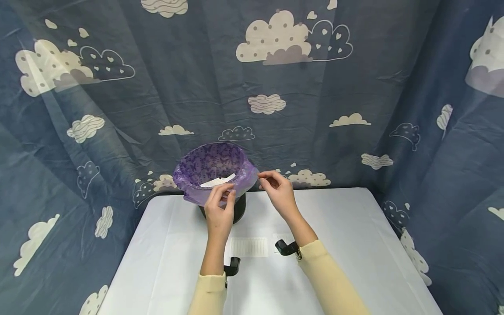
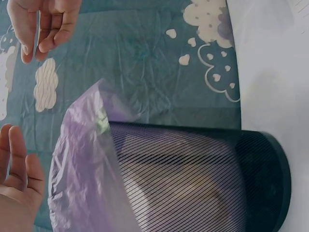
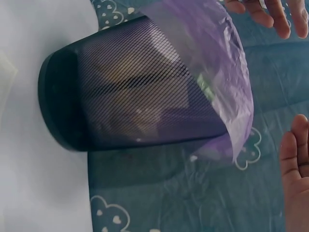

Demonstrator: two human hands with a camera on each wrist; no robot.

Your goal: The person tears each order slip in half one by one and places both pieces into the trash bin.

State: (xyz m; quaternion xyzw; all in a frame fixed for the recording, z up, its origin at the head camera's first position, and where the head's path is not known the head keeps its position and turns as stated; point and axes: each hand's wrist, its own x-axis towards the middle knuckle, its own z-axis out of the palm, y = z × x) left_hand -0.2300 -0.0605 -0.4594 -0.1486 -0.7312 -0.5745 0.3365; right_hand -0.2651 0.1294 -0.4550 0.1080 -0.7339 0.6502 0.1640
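Note:
A black mesh wastebasket stands at the back of the table, lined with a purple plastic bag folded over its rim. White paper shows inside the bag, and other contents blur through the mesh. My left hand is in front of the basket, palm side toward it, fingers loosely bent. To the basket's right is my right hand, its fingers also relaxed near the bag's edge. Both wrist views show the left hand and right hand apart from the bag, holding nothing.
A white cloth covers the table. A pale sheet with fine lines lies before the basket, and a second one is partly hidden by the right wrist's camera. A dark cloud-print curtain hangs behind and at both sides.

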